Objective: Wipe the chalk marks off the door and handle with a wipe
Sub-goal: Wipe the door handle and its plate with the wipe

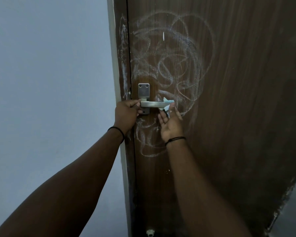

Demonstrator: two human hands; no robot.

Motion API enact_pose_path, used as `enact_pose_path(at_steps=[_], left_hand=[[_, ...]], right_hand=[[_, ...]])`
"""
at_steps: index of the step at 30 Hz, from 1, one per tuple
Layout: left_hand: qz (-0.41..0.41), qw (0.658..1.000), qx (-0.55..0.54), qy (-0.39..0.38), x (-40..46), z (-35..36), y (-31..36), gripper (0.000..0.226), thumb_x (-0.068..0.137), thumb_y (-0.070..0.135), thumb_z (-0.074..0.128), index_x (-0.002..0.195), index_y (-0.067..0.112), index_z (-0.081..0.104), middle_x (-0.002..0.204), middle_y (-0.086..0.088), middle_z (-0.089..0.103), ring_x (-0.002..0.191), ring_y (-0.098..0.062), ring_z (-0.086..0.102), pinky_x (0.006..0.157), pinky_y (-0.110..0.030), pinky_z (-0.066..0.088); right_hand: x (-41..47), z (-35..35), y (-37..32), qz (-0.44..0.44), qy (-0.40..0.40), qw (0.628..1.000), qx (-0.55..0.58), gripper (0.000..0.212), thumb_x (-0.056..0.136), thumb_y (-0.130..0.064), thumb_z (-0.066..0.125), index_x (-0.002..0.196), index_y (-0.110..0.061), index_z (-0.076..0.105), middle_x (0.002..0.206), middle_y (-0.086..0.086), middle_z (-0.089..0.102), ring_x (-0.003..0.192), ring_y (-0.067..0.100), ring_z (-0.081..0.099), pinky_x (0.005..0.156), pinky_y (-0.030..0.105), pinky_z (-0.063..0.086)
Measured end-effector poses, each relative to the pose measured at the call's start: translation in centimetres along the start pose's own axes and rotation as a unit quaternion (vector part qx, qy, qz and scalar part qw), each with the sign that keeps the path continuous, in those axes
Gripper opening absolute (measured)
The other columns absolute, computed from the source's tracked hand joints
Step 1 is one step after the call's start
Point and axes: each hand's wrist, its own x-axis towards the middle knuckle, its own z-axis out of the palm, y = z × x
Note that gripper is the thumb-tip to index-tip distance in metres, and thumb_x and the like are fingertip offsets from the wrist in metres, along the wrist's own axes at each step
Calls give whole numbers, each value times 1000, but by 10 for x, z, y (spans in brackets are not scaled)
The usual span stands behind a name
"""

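Note:
A dark brown wooden door (237,82) carries white chalk scribbles (169,57) above, beside and below its metal lever handle (154,104). More chalk runs down the door frame strip (122,57). My left hand (126,115) grips the handle's left end by the mounting plate (143,92). My right hand (171,124) is palm up under the handle's right end, its fingers pinching a small pale wipe (167,109) wrapped around the lever tip. Part of the wipe is hidden behind the lever.
A pale blue-grey wall (50,82) fills the left side. A small white door stopper (149,233) sits low on the door. The door's chipped bottom right edge (284,194) shows grey floor beyond.

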Motion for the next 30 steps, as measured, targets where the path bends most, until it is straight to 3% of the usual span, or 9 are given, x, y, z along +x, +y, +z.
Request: enact_pose_path(at_steps=[3,10,15,18,21,23,25,27,30], left_hand=[[5,1000,6,0,1,0,1,26,97,7,54,120,5,67,91,-16,73,81,-20,67,80,-31,56],[17,999,45,-2,4,-5,2,24,96,7,57,116,8,70,94,-8,74,87,-18,68,86,-31,56],[11,1000,29,3,2,-3,4,24,97,6,56,116,5,69,88,-8,72,79,-15,66,79,-27,56],[7,1000,20,6,1,-3,5,22,96,7,56,111,7,72,82,-3,74,73,-8,68,77,-25,56],[-3,999,50,-4,0,-4,5,22,96,10,56,110,10,73,94,-3,74,86,-14,69,83,-28,55],[-23,998,59,-13,-4,-4,2,24,97,10,54,109,12,74,98,-4,75,88,-18,69,83,-31,56],[-51,998,20,-37,-9,-2,-5,28,100,8,47,116,9,71,101,-13,74,88,-24,70,82,-35,56],[-71,996,-26,-57,-15,5,-11,31,102,5,40,120,3,66,102,-20,71,84,-28,66,76,-34,55],[-62,997,-42,-28,-19,9,-16,33,98,0,41,99,8,73,85,-16,71,72,-23,63,63,-30,54]], right_hand=[[-12,30,31,4,22,999,25,18,96,-37,56,100,-23,66,106,5,71,93,18,69,79,28,55],[-13,33,33,-27,100,995,-10,27,89,-27,68,106,-6,69,73,3,65,52,6,58,48,21,50],[-6,29,17,-35,124,991,27,23,91,-31,65,105,-13,66,83,2,67,70,11,61,72,28,57],[-22,44,43,9,61,996,-59,23,90,-24,67,101,-3,68,78,7,66,55,8,62,55,24,53],[-26,41,40,-31,59,986,-150,25,87,-21,71,97,2,70,72,6,69,47,3,61,48,19,50],[-25,33,28,-164,66,931,-320,25,85,-33,73,73,-11,69,60,-4,64,46,-1,54,47,18,46],[-27,35,18,-317,41,825,-467,29,84,-37,71,63,-20,59,63,-9,57,55,0,50,49,13,39],[-18,43,5,-413,2,708,-573,11,86,-25,67,79,-16,68,83,-4,55,77,10,53,59,15,37],[1,61,-7,-403,-88,553,-724,18,92,-17,55,98,-10,70,101,7,59,96,24,54,78,29,44]])
